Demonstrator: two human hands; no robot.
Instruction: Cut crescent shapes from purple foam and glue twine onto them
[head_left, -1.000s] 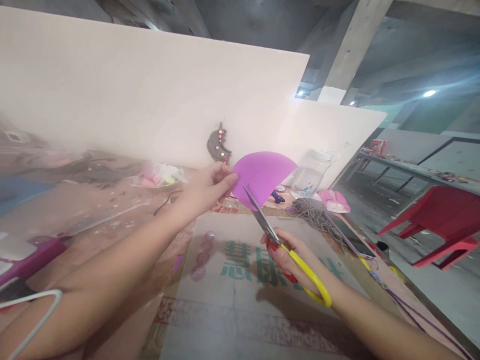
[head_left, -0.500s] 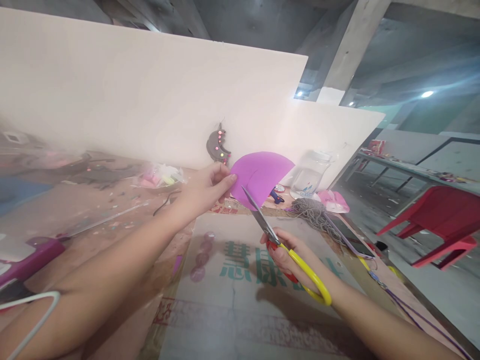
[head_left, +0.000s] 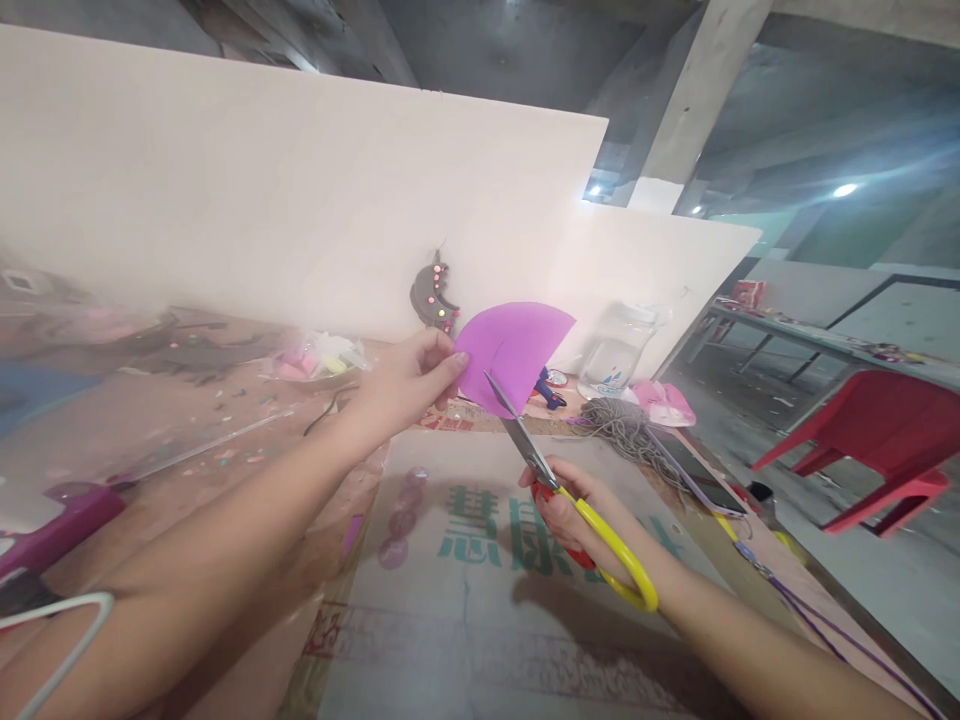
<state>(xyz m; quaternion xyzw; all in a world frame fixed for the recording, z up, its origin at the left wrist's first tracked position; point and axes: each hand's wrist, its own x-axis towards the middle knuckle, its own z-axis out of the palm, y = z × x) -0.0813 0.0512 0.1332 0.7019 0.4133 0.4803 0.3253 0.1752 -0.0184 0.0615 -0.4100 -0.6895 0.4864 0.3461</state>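
A rounded piece of purple paper (head_left: 517, 340) is held up over the table, its left edge pinched between the thumb and fingers of my left hand (head_left: 431, 370). My right hand (head_left: 574, 505) grips a pair of scissors (head_left: 619, 550) with yellow and red handles. The blades point up and away, and their tips lie against the lower part of the paper, near a thin curved line on it. Whether the blades are parted is hard to make out. Beneath both hands lies a pale printed sheet (head_left: 420, 610) with green characters.
A dark crescent ornament (head_left: 429, 295) with coloured dots leans at the white board (head_left: 300, 190). Behind the scissors are a glass jar (head_left: 619, 350), grey yarn (head_left: 626, 430) and a phone (head_left: 697, 470). A purple glue gun (head_left: 67, 525) lies at left; a red chair (head_left: 870, 430) stands right.
The paper's right edge has swung slightly left and looks narrower. Both hands keep their grips, with the scissors nearly where they were. The whole view has shifted a little.
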